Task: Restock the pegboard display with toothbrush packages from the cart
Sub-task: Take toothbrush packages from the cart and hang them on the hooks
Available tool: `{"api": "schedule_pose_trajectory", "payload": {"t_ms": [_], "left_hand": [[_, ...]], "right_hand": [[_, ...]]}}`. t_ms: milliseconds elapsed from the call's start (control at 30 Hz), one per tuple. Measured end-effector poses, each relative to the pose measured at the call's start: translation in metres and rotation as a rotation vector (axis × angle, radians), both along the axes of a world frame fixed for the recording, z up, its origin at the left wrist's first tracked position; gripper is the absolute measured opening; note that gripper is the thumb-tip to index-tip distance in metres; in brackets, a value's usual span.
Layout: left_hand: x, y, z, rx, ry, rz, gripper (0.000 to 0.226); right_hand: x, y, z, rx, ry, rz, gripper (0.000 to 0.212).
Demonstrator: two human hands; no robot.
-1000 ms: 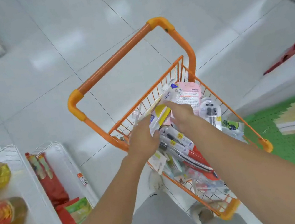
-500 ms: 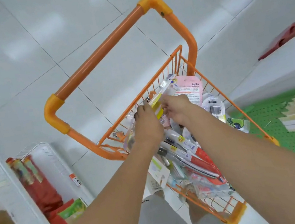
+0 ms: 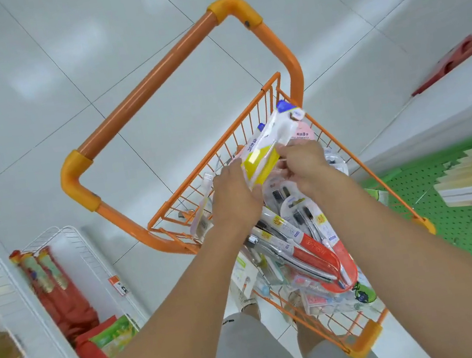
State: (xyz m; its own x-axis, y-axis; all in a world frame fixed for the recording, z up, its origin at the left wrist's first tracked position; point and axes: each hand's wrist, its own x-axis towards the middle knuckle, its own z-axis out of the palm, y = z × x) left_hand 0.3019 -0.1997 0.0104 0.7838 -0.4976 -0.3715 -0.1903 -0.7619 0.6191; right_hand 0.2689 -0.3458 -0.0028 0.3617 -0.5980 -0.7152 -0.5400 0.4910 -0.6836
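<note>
Now my left hand [image 3: 236,197] and right hand [image 3: 304,164] grip the yellow pack [image 3: 267,148], lifted higher from the cart [image 3: 252,113] at frame centre, ready for the pegboard [image 3: 454,223].

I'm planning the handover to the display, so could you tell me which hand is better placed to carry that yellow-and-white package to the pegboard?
Probably the right hand: the green pegboard lies on its side, and it already pinches the package.
</note>
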Motion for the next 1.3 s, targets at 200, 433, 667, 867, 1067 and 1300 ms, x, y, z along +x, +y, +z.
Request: {"api": "schedule_pose_trajectory", "payload": {"t_ms": [200,433,667,867,1067,1300], "left_hand": [[-0.008,0.001,0.028,-0.105,-0.025,0.140,0.039],[0.006,0.072,0.043,-0.193,-0.032,0.462,0.026],[0.003,0.103,0.037,-0.232,0.011,0.480,0.026],[-0.005,0.090,0.053,-0.392,0.092,0.460,0.019],[-0.038,-0.005,0.095,-0.618,0.309,0.155,0.016],[-0.134,-0.122,0.173,-0.688,0.559,-0.360,0.018]], "right_hand": [[-0.026,-0.009,0.046,0.125,-0.258,0.185,0.018],[0.011,0.037,-0.010,0.179,0.063,0.029,0.026],[0.049,0.041,-0.048,0.201,0.133,-0.065,0.016],[0.008,0.038,0.019,0.176,0.056,-0.078,0.017],[-0.129,-0.006,0.115,-0.230,-0.149,0.027,0.008],[-0.272,-0.053,0.219,-0.514,-0.464,-0.340,0.017]]}}
